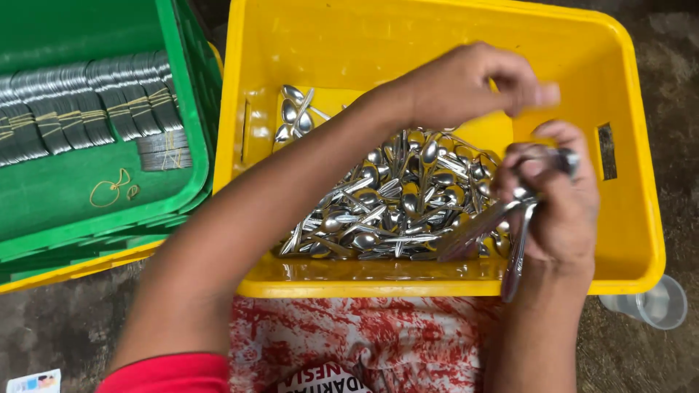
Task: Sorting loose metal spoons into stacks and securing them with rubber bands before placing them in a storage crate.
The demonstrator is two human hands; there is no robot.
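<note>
Rough grey floor point(44, 327), seen from above, carrying two plastic crates set side by side. The yellow crate point(349, 44) holds a loose heap of metal spoons point(386, 207) piled toward its near wall, with a few stray spoons point(295, 113) apart at the far left corner. The right hand point(557, 193) is closed around a small bunch of spoons point(502, 225), handles pointing down and left over the near rim. The left hand point(466, 84) hovers above the heap, fingers curled and fingertips pinched together; whether it holds anything cannot be told. The green crate point(186, 109), to the left, contains rows of banded spoon bundles point(87, 105) and loose rubber bands point(113, 188). A clear plastic cup point(655, 306) lies just beside the yellow crate's near right corner. Red-and-white patterned cloth point(364, 338) shows below.
</note>
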